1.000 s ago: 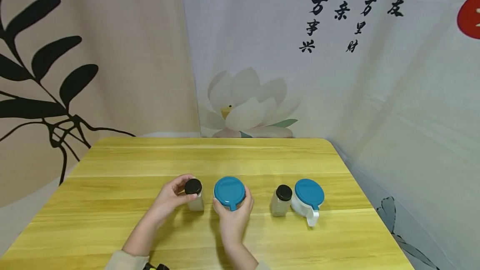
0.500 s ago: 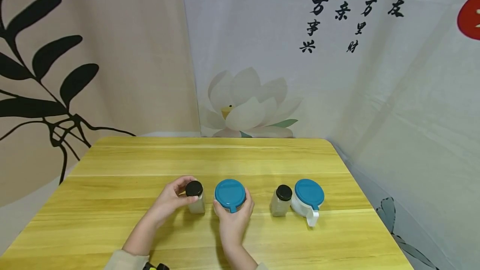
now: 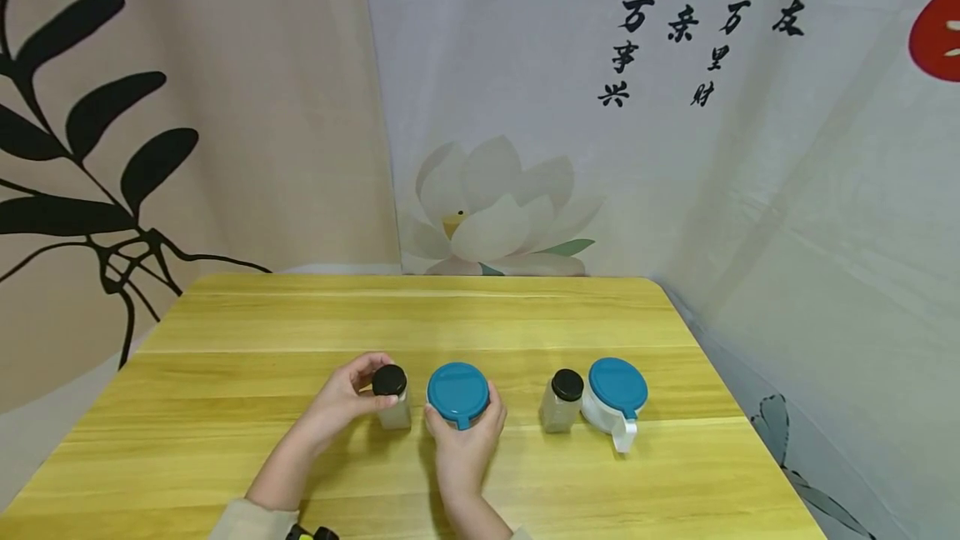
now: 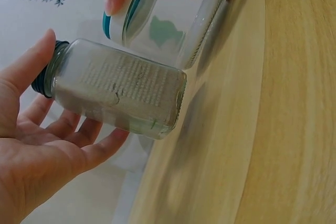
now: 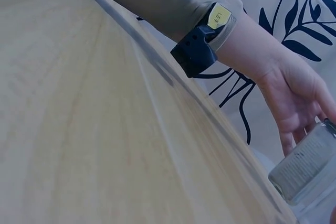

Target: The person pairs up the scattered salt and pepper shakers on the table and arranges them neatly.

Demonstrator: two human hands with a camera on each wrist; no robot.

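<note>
My left hand [image 3: 345, 394] grips a small clear glass jar [image 3: 393, 415] by its black screw lid, thumb on the near side and fingers behind. Printed lines of text show on this jar in the left wrist view, its base close to the wooden table. Beside it, my right hand [image 3: 468, 444] holds a wider glass jar [image 3: 458, 390] with a blue lid, thumb and fingers around its sides. A green mark shows through that jar's clear wall in the left wrist view. The right wrist view catches the left hand [image 5: 294, 95] and part of the small jar [image 5: 304, 166].
To the right on the wooden table [image 3: 300, 323] stand a second black-lidded glass jar [image 3: 560, 413] and a blue-lidded jar with a white handle [image 3: 618, 386], close together. Behind the table hangs a printed cloth [image 3: 510, 65]. A black device [image 5: 195, 51] is strapped at the left wrist.
Both hands and the jars they hold have shifted slightly toward the near edge of the table. The grips look the same, and the two jars on the right stay in place.
</note>
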